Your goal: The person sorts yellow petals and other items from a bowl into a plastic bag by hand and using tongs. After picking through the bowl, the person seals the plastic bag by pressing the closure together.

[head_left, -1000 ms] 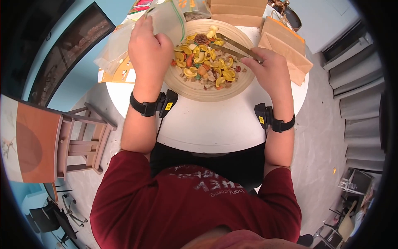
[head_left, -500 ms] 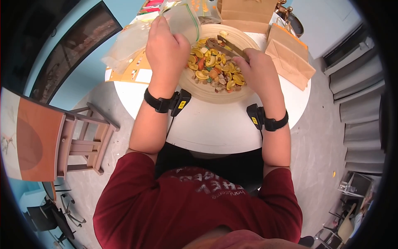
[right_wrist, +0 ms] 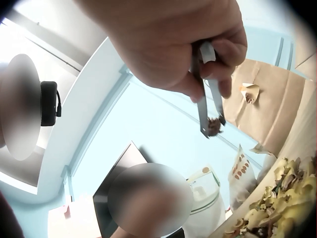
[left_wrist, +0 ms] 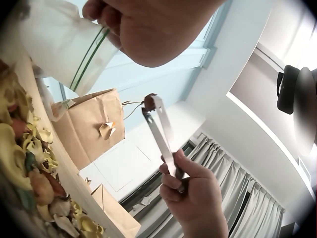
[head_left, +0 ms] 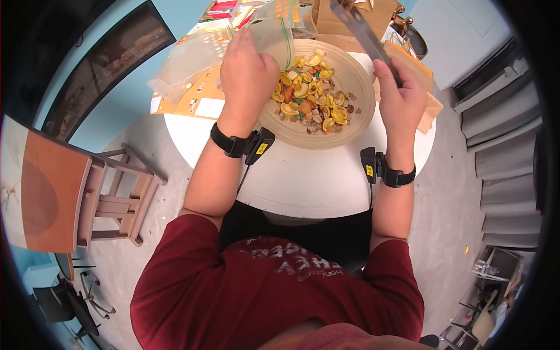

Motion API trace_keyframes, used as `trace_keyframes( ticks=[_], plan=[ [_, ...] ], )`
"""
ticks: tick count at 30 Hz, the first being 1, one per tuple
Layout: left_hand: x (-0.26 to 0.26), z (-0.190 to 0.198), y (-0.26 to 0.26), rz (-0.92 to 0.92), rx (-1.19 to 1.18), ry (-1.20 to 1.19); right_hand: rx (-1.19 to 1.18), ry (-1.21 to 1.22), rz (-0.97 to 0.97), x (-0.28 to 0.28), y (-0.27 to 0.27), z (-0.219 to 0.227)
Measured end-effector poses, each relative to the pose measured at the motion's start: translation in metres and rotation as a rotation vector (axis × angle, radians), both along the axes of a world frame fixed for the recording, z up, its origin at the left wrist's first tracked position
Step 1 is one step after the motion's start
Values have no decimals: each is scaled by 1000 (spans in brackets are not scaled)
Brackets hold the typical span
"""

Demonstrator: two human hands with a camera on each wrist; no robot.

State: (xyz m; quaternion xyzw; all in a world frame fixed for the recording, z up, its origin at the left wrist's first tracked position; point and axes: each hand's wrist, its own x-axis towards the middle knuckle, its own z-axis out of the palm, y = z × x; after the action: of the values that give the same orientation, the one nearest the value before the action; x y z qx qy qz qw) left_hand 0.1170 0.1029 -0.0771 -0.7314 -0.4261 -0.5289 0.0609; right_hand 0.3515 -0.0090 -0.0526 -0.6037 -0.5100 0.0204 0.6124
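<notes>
My right hand point(head_left: 402, 99) grips metal tongs point(head_left: 367, 36), raised above the far right of the round plate point(head_left: 363, 119). Between the tong tips sits a small brown pine cone point(right_wrist: 214, 127). In my left hand point(head_left: 248, 76) is the edge of a clear zip bag point(left_wrist: 59, 42) with a green seal line, pinched by the fingers point(left_wrist: 110, 20) at the plate's far left. A heap of dried potpourri point(head_left: 309, 96), with yellow curled pieces, orange bits and pale chips, covers the middle of the plate.
A brown paper bag point(left_wrist: 94, 124) stands behind the plate, and a second paper bag point(head_left: 430, 108) lies at the right. Printed orange sheets point(head_left: 195, 96) lie under the plastic at the left. A wooden chair point(head_left: 119, 201) stands left of the white table point(head_left: 291, 181).
The tongs have risen from the heap with the pine cone, up and toward the far right. My left hand stays on the zip bag, a little further right in the head view.
</notes>
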Motion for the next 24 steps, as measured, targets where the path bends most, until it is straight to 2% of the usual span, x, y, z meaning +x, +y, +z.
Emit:
trace_keyframes(
  ticks=[1, 4, 7, 8, 11, 15, 18, 21, 24],
  plan=[
    [1, -2, 2, 4, 18, 0, 61, 63, 14, -2, -1, 1],
    [2, 1, -1, -14, 17, -27, 59, -55, 147, -18, -4, -4],
    [1, 1, -1, -13, 49, -45, -85, -221, 239, -25, -3, -15],
    [1, 1, 0, -6, 70, -49, -123, -235, 202, -26, -5, -11],
    [-1, 4, 2, -3, 111, -85, -53, 117, 204, -13, -10, -4],
    [-2, 6, -1, -38, 67, -119, 79, 211, 185, -1, -9, -4],
    [-1, 2, 0, -55, 32, -139, 61, 167, 244, -19, -7, -13],
    [-1, 1, 2, -65, 16, -152, -202, -123, 309, -28, -9, -13],
    [-1, 5, -3, -87, -46, -171, -158, -34, 300, -28, -11, -9]
  ],
)
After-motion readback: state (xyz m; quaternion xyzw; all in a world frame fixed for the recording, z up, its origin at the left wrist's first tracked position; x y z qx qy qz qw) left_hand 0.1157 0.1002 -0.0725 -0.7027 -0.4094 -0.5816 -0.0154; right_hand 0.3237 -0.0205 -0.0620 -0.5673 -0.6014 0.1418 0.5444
